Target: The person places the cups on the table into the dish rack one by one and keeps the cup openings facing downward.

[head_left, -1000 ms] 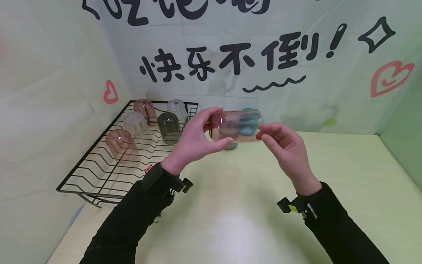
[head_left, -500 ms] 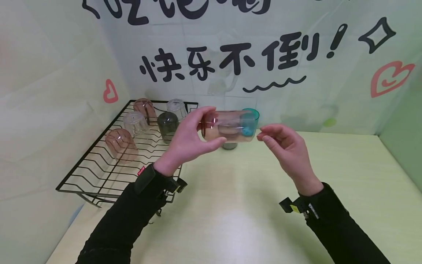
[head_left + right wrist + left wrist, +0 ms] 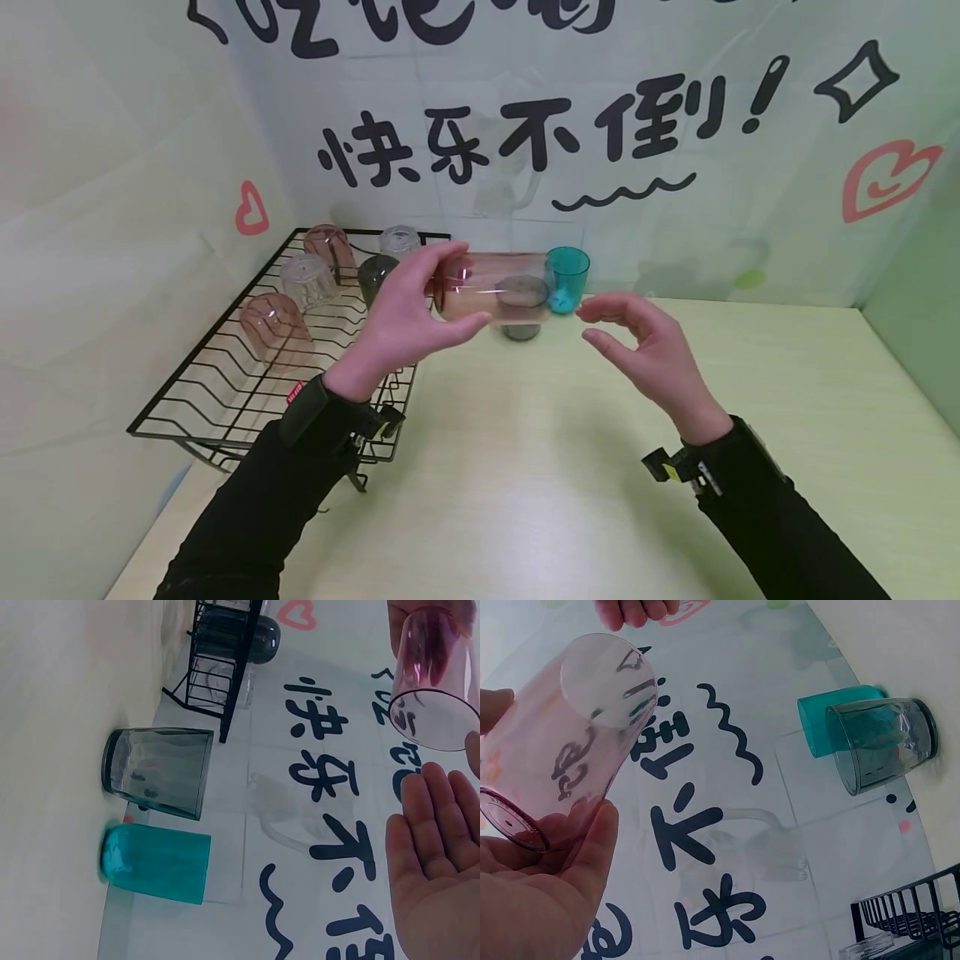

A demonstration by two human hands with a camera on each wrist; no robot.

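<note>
Farther left now, pink glass [image 3: 487, 283]

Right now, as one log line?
left hand: holds pink glass sideways | right hand: holds nothing | table: teal cup, grey glass, upright | rack: more glasses

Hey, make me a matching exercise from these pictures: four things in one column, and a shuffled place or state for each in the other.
Things:
1. Left hand
2. Right hand
3. Teal cup
4. Black wire rack

Places and states:
A. Carries several glasses
B. Holds nothing
C. Grips a pink glass
D. On the table, beside a grey glass

Pairs: 1-C, 2-B, 3-D, 4-A
</note>
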